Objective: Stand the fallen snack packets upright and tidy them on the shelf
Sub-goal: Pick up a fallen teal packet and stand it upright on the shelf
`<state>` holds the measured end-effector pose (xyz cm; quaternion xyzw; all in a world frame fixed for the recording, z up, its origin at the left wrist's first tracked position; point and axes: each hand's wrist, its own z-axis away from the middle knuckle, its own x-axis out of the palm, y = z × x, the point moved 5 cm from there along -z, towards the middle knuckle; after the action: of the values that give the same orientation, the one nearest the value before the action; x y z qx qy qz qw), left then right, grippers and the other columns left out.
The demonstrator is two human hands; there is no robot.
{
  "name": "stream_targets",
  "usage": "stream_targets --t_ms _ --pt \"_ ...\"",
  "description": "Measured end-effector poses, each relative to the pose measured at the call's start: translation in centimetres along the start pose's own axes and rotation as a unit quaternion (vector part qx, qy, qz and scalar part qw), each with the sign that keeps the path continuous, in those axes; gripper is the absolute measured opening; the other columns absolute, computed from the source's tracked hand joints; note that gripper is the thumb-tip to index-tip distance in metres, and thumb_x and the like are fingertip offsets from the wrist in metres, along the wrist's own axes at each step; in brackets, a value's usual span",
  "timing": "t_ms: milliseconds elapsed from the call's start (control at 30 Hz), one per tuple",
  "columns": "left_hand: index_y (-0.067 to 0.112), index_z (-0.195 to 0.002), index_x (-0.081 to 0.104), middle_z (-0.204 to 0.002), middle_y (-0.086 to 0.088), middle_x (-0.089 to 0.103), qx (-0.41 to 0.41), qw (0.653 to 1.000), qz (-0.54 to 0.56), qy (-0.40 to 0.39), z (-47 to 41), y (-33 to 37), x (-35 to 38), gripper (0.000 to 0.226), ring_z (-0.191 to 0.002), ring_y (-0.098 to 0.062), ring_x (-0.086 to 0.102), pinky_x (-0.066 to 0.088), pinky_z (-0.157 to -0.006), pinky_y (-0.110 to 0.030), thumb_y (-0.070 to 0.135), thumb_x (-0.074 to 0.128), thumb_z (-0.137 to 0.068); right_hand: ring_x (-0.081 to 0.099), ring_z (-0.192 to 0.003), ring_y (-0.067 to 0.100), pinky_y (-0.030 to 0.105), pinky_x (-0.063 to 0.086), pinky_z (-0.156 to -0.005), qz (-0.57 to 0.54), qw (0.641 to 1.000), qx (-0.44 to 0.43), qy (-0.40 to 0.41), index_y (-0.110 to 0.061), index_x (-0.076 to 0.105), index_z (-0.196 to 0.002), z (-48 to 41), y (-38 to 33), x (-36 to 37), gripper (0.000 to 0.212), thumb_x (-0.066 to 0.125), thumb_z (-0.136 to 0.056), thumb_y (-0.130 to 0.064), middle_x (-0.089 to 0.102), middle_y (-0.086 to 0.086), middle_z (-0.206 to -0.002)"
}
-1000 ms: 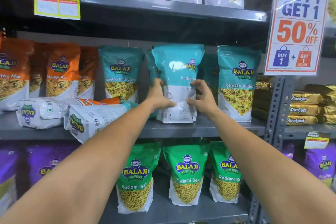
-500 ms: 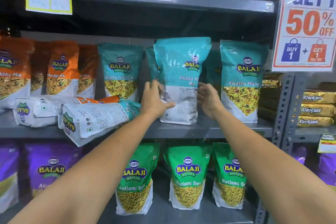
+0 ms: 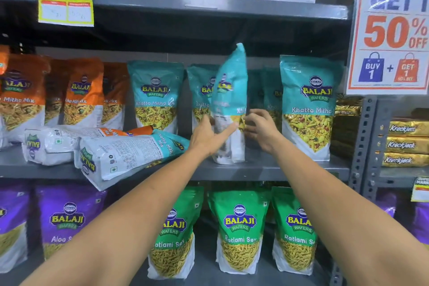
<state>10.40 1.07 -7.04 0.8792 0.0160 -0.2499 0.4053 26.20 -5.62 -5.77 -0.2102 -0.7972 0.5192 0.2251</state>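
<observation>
A teal Khatta Mitha packet (image 3: 229, 90) stands upright on the middle shelf (image 3: 267, 170), turned nearly edge-on and blurred. My left hand (image 3: 210, 136) presses its left side and my right hand (image 3: 260, 126) grips its right edge. Two packets lie fallen to the left: a teal one (image 3: 125, 158) overhanging the shelf's front edge and an orange one (image 3: 76, 140) behind it. Upright teal packets stand at left (image 3: 155, 97) and right (image 3: 308, 109), with more behind.
Orange Mitha Mix packets (image 3: 81, 93) stand at the left of the same shelf. Green Ratlami Sev packets (image 3: 239, 232) and purple packets (image 3: 67, 220) fill the shelf below. A sale sign (image 3: 394, 28) hangs at the right, above gold biscuit packs (image 3: 406, 144).
The held teal packet has been turned from showing its back to nearly edge-on. Both hands stayed on its lower part. The camera has moved closer.
</observation>
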Motion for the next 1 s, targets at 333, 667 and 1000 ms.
stream_targets --t_ms 333,667,1000 --pt "0.018 -0.14 0.038 -0.15 -0.008 0.037 -0.062 0.978 0.149 -0.133 -2.3 -1.3 0.2 0.07 -0.138 -0.027 0.034 0.024 -0.112 -0.046 0.057 0.054 -0.083 0.056 -0.051 0.01 0.028 0.039 -0.058 0.076 0.996 0.056 -0.001 -0.018 0.057 -0.07 0.8 -0.3 -1.2 0.021 0.049 -0.09 -0.022 0.061 -0.008 -0.049" --pt "0.01 -0.15 0.008 -0.159 -0.013 0.014 -0.098 0.978 0.136 -0.125 -3.8 -1.2 -0.8 0.08 -0.143 -0.032 0.022 0.025 -0.113 -0.055 0.037 0.054 -0.091 0.06 -0.081 0.018 0.03 0.056 -0.071 0.092 0.995 -0.033 0.004 -0.009 0.057 -0.077 2.0 0.2 -1.7 0.021 0.069 -0.085 -0.024 0.06 0.009 -0.081" --pt "0.0 -0.102 0.064 -0.108 -0.019 0.064 -0.033 0.96 -0.262 -0.095 -4.3 -0.2 -9.1 0.047 -0.099 -0.032 0.06 0.044 -0.08 -0.031 0.043 0.048 -0.093 0.057 -0.082 0.032 0.032 0.038 -0.061 0.486 0.803 -0.297 0.174 -0.014 0.057 -0.075 7.5 -4.3 3.6 0.021 0.057 -0.081 -0.034 0.061 0.009 -0.087"
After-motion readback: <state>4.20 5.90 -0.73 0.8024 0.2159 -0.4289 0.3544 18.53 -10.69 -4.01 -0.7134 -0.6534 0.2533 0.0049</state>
